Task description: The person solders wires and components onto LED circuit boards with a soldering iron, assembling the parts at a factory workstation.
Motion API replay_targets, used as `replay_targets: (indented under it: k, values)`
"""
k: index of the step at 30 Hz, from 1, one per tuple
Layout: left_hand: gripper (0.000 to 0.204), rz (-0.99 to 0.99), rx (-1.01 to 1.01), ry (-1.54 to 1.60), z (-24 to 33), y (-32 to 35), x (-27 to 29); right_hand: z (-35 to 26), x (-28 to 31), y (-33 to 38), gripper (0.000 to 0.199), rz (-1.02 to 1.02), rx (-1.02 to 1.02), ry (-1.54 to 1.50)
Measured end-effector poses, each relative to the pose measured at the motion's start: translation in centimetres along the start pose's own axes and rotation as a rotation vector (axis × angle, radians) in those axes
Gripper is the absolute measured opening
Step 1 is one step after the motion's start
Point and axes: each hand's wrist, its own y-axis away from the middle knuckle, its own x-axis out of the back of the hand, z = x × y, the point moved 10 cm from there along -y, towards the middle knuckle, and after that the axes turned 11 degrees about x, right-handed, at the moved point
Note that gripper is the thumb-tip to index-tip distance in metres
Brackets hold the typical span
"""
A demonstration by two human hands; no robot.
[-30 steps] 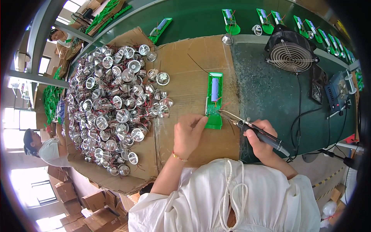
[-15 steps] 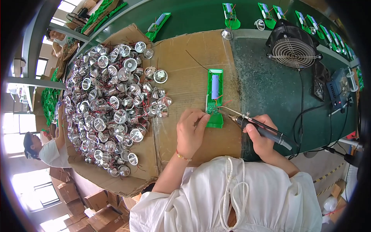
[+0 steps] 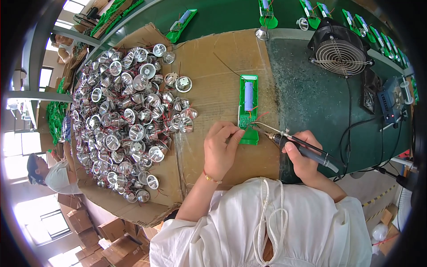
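A green plastic housing (image 3: 248, 138) lies upright in front of me on cardboard, a purple cylindrical battery (image 3: 248, 96) in its upper part. Below the battery sits a small green circuit board (image 3: 245, 120) with thin red wires. My left hand (image 3: 220, 144) is closed in a pinch at the board's lower left edge; whatever its fingertips hold is too small to make out. In my right hand (image 3: 303, 155) is a soldering iron (image 3: 307, 153) with a thin metal tube along it. Its tip points left, meeting or nearly meeting the board's lower right side.
Many shiny reflector cups (image 3: 138, 132) with wires fill a cardboard tray on the left. A black fan (image 3: 340, 55) and a blue soldering station (image 3: 391, 104) stand at right, cables trailing. More green housings (image 3: 180, 26) line the far side. Another person (image 3: 55, 171) is at left.
The view has shifted slightly. Both hands keep nearly the same place at the circuit board, the left still pinching and the right still holding the soldering iron.
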Motion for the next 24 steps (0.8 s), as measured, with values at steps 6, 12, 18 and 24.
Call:
replay_targets:
  k: [6,12,18,24]
  values:
    - [0.006,0.002,0.006,0.017,0.0,0.0,0.0,0.0,0.5,0.2,0.014,0.081,-0.037,-0.043]
    - [0.006,-0.007,-0.006,-0.011,0.2,-0.1,0.0,-0.1,0.6,0.1,0.016,0.055,-0.017,-0.025]
    - [0.006,0.011,0.021,0.026,0.2,-0.2,0.0,0.0,0.5,0.1,0.017,0.037,-0.010,-0.007]
    - [0.008,0.049,0.094,0.004,-0.3,-0.7,0.0,0.1,-0.1,-0.4,0.016,0.015,0.022,0.037]
